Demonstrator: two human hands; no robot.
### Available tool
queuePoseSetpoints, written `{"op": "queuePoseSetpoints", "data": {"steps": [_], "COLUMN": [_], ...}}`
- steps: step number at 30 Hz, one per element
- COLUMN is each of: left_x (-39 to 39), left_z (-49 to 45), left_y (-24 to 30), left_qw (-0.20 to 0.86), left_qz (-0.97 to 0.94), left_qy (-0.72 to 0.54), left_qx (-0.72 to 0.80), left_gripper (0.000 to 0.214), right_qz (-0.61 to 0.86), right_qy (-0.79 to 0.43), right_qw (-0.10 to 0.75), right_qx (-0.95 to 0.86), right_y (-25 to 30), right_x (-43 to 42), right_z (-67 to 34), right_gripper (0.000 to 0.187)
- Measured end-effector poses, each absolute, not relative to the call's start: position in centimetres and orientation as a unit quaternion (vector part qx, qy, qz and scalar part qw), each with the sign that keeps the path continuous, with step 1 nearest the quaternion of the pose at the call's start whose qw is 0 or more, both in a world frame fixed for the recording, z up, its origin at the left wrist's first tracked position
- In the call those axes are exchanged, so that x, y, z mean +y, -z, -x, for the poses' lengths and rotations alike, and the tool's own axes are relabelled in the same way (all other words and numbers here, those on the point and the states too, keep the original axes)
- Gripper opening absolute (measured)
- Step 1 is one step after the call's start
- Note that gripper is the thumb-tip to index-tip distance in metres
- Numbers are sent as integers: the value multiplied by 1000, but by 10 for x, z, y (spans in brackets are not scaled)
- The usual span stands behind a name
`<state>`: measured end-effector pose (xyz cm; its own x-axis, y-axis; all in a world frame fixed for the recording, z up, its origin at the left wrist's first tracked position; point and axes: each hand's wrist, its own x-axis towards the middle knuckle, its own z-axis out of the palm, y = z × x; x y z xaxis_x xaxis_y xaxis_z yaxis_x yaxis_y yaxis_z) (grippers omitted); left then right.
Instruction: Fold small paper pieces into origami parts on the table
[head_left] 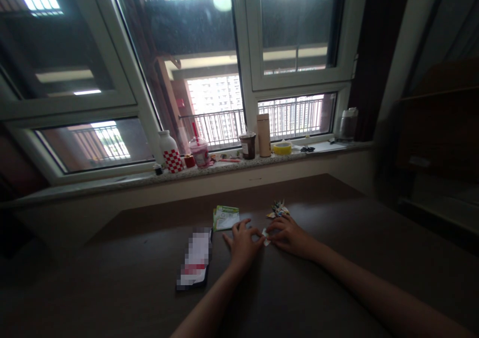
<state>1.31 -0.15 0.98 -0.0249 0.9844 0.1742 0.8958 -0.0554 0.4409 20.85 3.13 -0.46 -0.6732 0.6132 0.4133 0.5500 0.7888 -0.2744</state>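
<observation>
My left hand (242, 242) and my right hand (288, 234) rest close together on a dark brown table (318, 288). Between their fingertips sits a small white piece of paper (265, 236), pinched from both sides with the fingers curled in. Just beyond my right hand lies a small folded paper figure with a coloured pattern (278, 209). Past my left hand lies a green and white packet of paper (225, 217). A phone (195, 259) lies flat to the left of my left hand.
A stone window sill (112, 181) runs behind the table with a red-checked white bottle (170, 151), a pink drink cup (199, 152), a dark cup (247, 145), a tan flask (264, 134), a yellow tape roll (282, 148) and a jar (349, 123). Dark wooden furniture (441, 128) stands at the right.
</observation>
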Motion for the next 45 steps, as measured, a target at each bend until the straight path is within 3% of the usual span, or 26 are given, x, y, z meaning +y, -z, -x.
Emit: {"op": "queuePoseSetpoints", "data": {"steps": [29, 45], "left_x": [3, 3], "left_z": [-10, -13], "left_y": [-3, -5], "left_qw": [86, 72], "left_qz": [-701, -708], "left_qy": [-234, -228], "left_qx": [668, 665], "left_gripper": [8, 9], "right_qz": [345, 373], "right_qy": [-115, -198], "right_qw": [269, 342], "right_qx": [-892, -839], "right_y": [11, 31], "right_x": [32, 61], "right_z": [-206, -193], "right_gripper": [25, 8]}}
